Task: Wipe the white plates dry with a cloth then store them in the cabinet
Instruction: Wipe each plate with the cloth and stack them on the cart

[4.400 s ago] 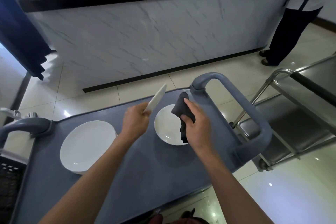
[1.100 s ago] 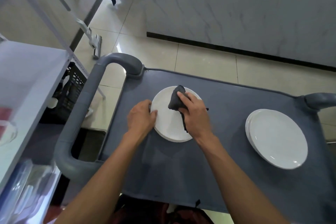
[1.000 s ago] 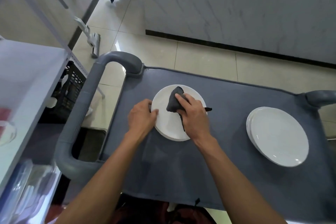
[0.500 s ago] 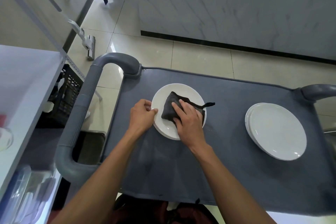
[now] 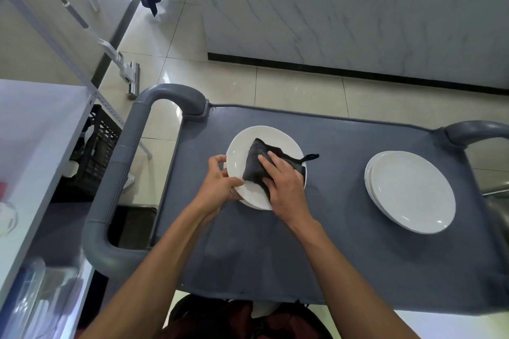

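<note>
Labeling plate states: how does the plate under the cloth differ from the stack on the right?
The left plate has the dark cloth on it and both hands at it; the right stack is bare and untouched. The left plate's near edge is gripped by the left hand; the right stack lies flat. Both are white, on the gray cart.

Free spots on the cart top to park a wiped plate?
Bare mat between the left plate and the stack; also the near strip of the cart, crossed by both forearms. Crowded on the left plate: left hand grips its rim, right hand presses the cloth.
</note>
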Tool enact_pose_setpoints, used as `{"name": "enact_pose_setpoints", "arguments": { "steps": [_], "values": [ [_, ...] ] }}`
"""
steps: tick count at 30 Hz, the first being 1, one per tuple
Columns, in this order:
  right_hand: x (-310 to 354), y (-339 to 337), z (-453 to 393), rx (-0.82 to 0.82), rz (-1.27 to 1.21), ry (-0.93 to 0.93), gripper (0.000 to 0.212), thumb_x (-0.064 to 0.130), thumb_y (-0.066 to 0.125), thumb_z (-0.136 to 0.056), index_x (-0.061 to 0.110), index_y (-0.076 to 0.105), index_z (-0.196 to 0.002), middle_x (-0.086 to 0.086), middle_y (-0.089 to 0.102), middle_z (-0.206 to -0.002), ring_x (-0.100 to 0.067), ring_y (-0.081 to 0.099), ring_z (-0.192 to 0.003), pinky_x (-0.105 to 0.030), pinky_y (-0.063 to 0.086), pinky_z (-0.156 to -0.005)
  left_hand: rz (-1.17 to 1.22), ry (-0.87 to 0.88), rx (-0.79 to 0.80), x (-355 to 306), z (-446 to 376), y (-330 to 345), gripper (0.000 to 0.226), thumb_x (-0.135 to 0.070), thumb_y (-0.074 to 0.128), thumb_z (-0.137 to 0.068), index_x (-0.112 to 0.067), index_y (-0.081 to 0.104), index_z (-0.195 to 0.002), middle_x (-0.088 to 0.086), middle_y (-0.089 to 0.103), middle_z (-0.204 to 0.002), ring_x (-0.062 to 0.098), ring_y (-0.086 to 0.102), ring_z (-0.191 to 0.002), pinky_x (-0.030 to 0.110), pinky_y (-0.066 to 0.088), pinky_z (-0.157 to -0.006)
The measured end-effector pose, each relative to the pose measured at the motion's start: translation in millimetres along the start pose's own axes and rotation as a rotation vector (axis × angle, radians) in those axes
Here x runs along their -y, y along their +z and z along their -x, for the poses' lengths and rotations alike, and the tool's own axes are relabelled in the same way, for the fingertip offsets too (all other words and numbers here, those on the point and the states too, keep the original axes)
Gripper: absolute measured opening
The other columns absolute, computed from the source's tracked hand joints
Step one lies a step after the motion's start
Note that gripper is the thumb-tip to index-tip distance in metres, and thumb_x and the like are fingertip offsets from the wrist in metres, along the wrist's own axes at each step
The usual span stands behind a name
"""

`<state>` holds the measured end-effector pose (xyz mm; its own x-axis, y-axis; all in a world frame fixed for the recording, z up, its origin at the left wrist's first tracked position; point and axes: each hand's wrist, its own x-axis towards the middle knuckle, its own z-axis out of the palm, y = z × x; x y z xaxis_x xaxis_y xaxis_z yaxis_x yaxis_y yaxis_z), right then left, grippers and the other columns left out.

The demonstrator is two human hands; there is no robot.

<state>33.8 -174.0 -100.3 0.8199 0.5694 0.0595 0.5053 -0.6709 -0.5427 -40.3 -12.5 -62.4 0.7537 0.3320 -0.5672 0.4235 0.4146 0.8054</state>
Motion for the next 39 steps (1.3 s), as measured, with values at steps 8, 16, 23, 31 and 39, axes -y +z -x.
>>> {"name": "enact_pose_setpoints", "arguments": {
  "steps": [8,16,23,31,39],
  "values": [
    [-2,-3,6,0.052,-0.028,-0.04,0.055,0.019,0.048,-0.096,0.03,0.044,-0.149,0.002,0.038,-0.158,-0.021,0.038,-0.142,-0.051,0.036,-0.108,0.095,0.089,0.04,15,12,14,0.062,0.021,0.053,-0.084,-0.02,0.052,-0.131,0.01,0.068,-0.118,0.027,0.069,-0.102,0.037,0.059,-0.073],
    [1,-12,18,0.098,-0.041,-0.044,0.054,0.025,0.04,-0.097,0.031,0.04,-0.151,0.002,0.032,-0.161,-0.023,0.032,-0.147,-0.052,0.033,-0.11,0.095,0.067,0.12,22,19,16,0.085,0.027,0.044,-0.078,-0.032,0.048,-0.139,0.008,0.067,-0.124,0.034,0.066,-0.113,0.046,0.059,-0.074],
    [-4,-29,35,0.079,-0.054,-0.088,0.054,0.034,0.029,-0.1,0.033,0.032,-0.154,0.004,0.025,-0.164,-0.023,0.016,-0.153,-0.053,0.022,-0.119,0.036,0.051,0.204,11,30,28,0.081,0.027,0.046,-0.079,-0.028,0.053,-0.138,0.017,0.068,-0.121,0.032,0.07,-0.101,0.039,0.058,-0.065],
    [-12,-86,30,-0.066,0.073,-0.178,0.053,0.028,0.028,-0.102,0.031,0.034,-0.154,0.001,0.022,-0.165,-0.022,0.012,-0.154,-0.047,0.013,-0.122,0.005,0.099,0.331,-19,40,76,0.085,0.029,0.041,-0.075,-0.027,0.055,-0.137,0.008,0.072,-0.119,0.029,0.069,-0.111,0.045,0.06,-0.075],
    [-21,-144,21,-0.199,0.153,-0.209,0.053,0.039,0.028,-0.101,0.028,0.04,-0.151,-0.003,0.028,-0.163,-0.026,0.02,-0.152,-0.051,0.021,-0.118,-0.034,0.189,0.404,-47,51,128,0.077,0.027,0.038,-0.077,-0.02,0.055,-0.136,0.014,0.07,-0.123,0.034,0.068,-0.112,0.055,0.059,-0.079]
  ]
}}
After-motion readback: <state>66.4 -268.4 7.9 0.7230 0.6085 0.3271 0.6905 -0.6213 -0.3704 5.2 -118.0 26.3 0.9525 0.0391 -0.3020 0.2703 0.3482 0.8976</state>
